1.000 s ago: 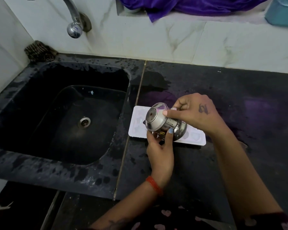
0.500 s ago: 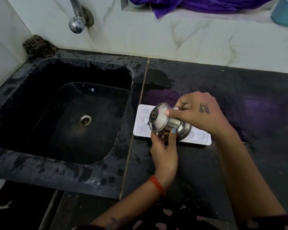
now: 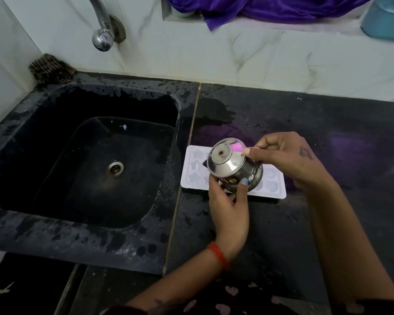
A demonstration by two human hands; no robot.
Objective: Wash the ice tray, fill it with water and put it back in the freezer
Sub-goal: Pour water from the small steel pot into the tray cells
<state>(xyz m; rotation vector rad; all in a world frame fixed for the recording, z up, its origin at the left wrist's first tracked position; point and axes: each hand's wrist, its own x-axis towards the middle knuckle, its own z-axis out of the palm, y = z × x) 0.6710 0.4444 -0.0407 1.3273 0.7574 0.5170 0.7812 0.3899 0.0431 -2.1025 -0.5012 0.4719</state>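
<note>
Lying under both hands' fingers (image 3: 245, 181), ice tray (image 3: 273, 189), steel pot (image 3: 233, 165) between.

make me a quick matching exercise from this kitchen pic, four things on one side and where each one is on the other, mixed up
Things:
1. ice tray
2. steel pot
3. purple cloth
4. scrubber

Places:
A. back left corner behind the sink
B. held tipped in both hands
C. flat on the black counter, right of the sink
D. on the ledge above the tiled wall

Pairs: 1-C, 2-B, 3-D, 4-A
</note>
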